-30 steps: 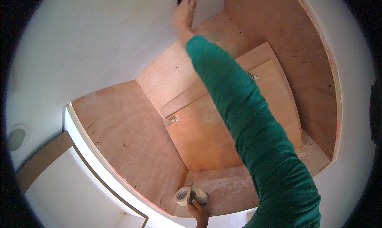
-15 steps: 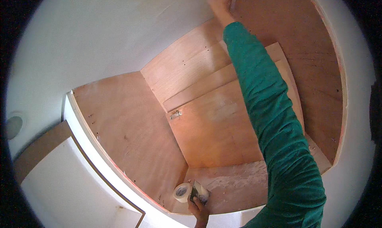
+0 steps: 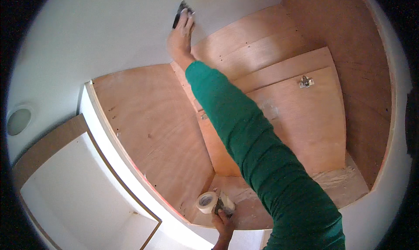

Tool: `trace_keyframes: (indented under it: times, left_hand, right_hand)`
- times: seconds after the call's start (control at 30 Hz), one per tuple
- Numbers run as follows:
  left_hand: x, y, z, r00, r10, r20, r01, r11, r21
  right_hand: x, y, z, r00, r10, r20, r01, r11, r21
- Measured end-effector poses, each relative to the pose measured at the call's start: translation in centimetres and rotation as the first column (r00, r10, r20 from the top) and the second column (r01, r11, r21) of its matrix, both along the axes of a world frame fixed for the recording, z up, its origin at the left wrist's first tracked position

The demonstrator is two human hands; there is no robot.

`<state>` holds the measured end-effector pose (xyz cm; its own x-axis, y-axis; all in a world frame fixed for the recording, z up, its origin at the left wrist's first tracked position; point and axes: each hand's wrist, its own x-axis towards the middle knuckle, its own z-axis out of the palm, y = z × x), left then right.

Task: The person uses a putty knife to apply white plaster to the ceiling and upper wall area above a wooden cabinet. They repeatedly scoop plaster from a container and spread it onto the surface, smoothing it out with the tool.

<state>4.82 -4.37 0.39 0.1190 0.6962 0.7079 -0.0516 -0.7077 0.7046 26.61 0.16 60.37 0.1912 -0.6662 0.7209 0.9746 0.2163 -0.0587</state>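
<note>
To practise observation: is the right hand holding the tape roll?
No, the right hand holds a scraper; the tape roll is near the left hand.

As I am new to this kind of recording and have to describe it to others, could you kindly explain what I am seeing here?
There is no machine here: these are a person's own bare hands, seen from a wide fisheye camera worn on the head, so straight edges look bent. The right hand, at the end of a green sleeve, is raised at a white surface and holds a dark flat tool. The left hand, low in the picture, grips a smeared flat tool, partly hidden by the fingers. Beside it, on the ledge of a wood-lined recess, sits a roll of tape. Farther in is a wooden panel with a metal hinge.
</note>
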Motion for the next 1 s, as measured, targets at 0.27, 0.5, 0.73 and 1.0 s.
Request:
trace_keyframes:
  times: [0.27, 0.5, 0.73, 1.0]
  left_hand:
    - [-0.7, -0.2, -0.4, 0.996, -0.041, 0.085, 0.051, 0.992, -0.117]
    - [-0.9, 0.0, -0.6, 0.991, -0.08, 0.112, 0.088, 0.994, -0.066]
    - [-0.7, -1.3, 0.9, 1.0, 0.015, -0.012, -0.015, 1.0, 0.012]
    - [-0.6, -1.2, 0.8, 0.997, 0.05, -0.056, -0.052, 0.998, -0.034]
  right_hand:
    - [10.5, -8.8, -2.8, 0.965, -0.247, -0.093, 0.219, 0.946, -0.239]
    - [14.0, -23.6, -1.0, 0.941, -0.261, -0.216, 0.263, 0.964, -0.019]
    - [12.3, -17.6, 0.2, 0.736, -0.621, -0.268, 0.572, 0.783, -0.243]
    - [1.8, -2.7, 1.8, 0.994, -0.054, -0.091, 0.058, 0.997, 0.051]
